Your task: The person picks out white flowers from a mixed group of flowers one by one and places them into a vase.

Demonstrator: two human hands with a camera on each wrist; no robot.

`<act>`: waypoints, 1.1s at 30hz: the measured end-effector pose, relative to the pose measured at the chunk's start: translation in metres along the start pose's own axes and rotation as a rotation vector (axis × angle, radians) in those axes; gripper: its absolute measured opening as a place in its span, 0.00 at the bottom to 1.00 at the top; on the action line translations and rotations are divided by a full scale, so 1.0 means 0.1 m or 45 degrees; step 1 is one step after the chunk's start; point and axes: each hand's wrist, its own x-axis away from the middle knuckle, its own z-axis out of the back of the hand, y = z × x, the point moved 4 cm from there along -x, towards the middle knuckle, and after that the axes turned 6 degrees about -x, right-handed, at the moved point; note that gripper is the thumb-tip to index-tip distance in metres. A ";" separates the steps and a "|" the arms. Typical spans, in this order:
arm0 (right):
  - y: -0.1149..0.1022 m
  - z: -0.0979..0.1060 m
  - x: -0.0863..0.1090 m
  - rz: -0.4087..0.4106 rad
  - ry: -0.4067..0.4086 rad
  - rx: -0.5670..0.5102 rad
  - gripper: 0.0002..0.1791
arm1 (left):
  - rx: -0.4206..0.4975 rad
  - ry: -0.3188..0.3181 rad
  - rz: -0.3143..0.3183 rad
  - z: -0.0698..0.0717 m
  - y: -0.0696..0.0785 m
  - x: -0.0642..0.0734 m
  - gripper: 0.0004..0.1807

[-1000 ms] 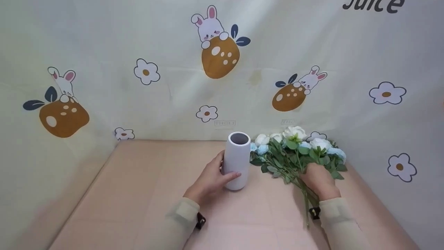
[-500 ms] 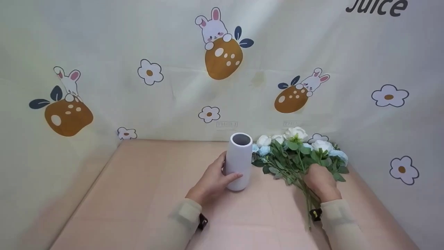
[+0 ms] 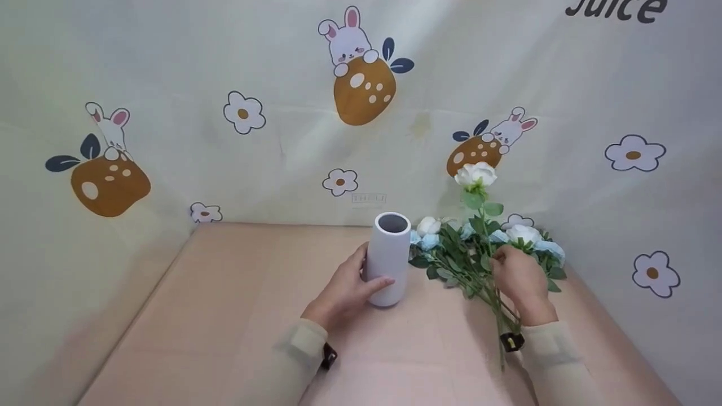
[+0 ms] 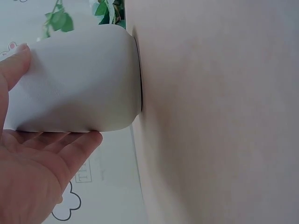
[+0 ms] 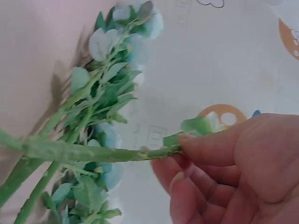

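Note:
A plain white vase [image 3: 389, 262] stands upright on the table, its dark round mouth facing up. My left hand [image 3: 343, 288] holds its side, thumb across the front and fingers behind. In the left wrist view the base of the vase [image 4: 88, 79] meets the tabletop. My right hand [image 3: 522, 279] pinches the stem of a single white rose [image 3: 475, 176], whose bloom stands above the other flowers. In the right wrist view thumb and fingertips grip the green stem [image 5: 93, 154]. Beneath and around this hand lies a bunch of white and pale blue flowers [image 3: 451, 254].
The table [image 3: 237, 304] is covered in pale pinkish beige. Behind it hangs a light backdrop [image 3: 282, 146] printed with rabbits, orange fruit and flowers. Loose stems [image 3: 502, 332] of the bunch point toward the front, near the right sleeve [image 3: 555, 355].
My right hand has risen slightly and lifted the white rose up out of the bunch. The left hand and vase have stayed in place.

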 end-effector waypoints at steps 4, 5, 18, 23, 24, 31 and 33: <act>-0.16 0.05 0.03 0.078 0.134 -0.085 0.19 | 0.007 0.012 -0.016 0.02 -0.02 0.00 0.54; -0.20 0.06 0.04 0.096 0.167 -0.108 0.19 | 0.008 0.014 -0.021 0.03 -0.02 0.00 0.54; -0.71 0.15 0.04 0.253 0.449 -0.333 0.15 | 0.010 0.015 -0.022 0.01 -0.04 0.02 0.56; -0.85 0.15 0.03 0.291 0.480 -0.413 0.15 | 0.004 0.013 -0.008 0.00 -0.02 0.03 0.56; -0.88 0.15 0.02 0.294 0.484 -0.425 0.15 | 0.006 0.012 -0.007 0.00 -0.01 0.03 0.56; -1.08 0.16 0.03 0.353 0.540 -0.526 0.13 | 0.003 0.011 0.002 0.00 0.00 0.03 0.56; -1.14 0.16 0.04 0.377 0.556 -0.561 0.13 | 0.004 0.010 0.008 0.00 0.00 0.03 0.56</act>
